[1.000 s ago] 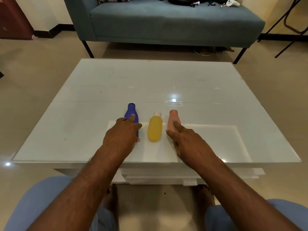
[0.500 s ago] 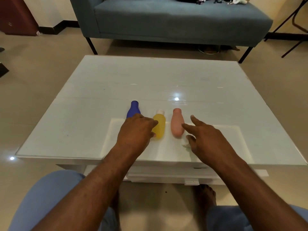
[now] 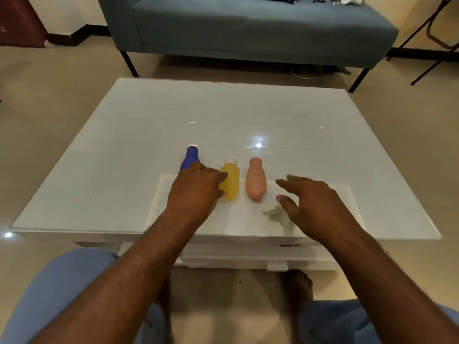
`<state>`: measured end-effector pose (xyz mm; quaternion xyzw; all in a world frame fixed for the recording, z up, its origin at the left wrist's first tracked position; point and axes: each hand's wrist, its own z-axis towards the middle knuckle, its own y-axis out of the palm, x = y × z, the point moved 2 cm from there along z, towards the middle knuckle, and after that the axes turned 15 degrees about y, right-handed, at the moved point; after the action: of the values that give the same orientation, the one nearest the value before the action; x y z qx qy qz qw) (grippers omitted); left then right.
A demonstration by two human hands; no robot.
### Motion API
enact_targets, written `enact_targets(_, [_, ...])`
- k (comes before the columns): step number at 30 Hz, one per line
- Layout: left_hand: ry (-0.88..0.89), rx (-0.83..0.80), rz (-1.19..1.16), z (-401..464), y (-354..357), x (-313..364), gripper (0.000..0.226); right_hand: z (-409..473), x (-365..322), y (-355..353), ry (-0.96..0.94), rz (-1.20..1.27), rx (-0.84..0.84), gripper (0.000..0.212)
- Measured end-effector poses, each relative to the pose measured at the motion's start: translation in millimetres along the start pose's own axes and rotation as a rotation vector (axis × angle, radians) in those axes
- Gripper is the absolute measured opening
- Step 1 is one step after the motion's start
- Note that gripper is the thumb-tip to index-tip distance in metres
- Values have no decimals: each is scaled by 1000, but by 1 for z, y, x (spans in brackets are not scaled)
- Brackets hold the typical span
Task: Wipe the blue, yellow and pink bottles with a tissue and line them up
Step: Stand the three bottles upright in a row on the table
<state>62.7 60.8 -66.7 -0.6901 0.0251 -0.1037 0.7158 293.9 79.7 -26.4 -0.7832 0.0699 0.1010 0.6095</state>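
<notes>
Three bottles lie side by side on the white table [image 3: 124,170], caps pointing away from me. My left hand [image 3: 196,192] lies over the blue bottle [image 3: 190,158] and hides its body. That hand's fingertips and thumb touch the left side of the yellow bottle [image 3: 231,181]. The pink bottle [image 3: 255,181] lies free to the right of the yellow one. My right hand [image 3: 315,207] hovers to the right of the pink bottle with its fingers spread and nothing in it. A small crumpled tissue [image 3: 271,211] lies on the table just under its thumb.
A grey-blue sofa [image 3: 248,28] stands beyond the table's far edge with small items on its seat. Black chair legs [image 3: 437,45] are at the far right. My knees and bare feet are below the table's near edge.
My left hand slid right from the blue bottle toward the yellow one. My right hand left the pink bottle and moved right and back, uncovering the tissue. The bottles stayed in a row.
</notes>
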Motion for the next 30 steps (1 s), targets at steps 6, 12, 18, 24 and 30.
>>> enact_targets(6, [-16,72,-73,-9,-14,2,50,-7,7,12,6,-87,-89,40])
enact_targets(12, [-39,81,-142,-12,-15,2,53,4,7,25,18,29,10,25])
enact_targets(18, [-48,112,-198,-14,-12,-1,52,12,16,14,117,454,75,23])
enact_targets(24, [46,72,-228,-13,-6,13,51,24,22,8,212,913,100,20])
enact_targets(30, [325,-67,-58,-11,8,62,58,35,-9,5,150,763,122,24])
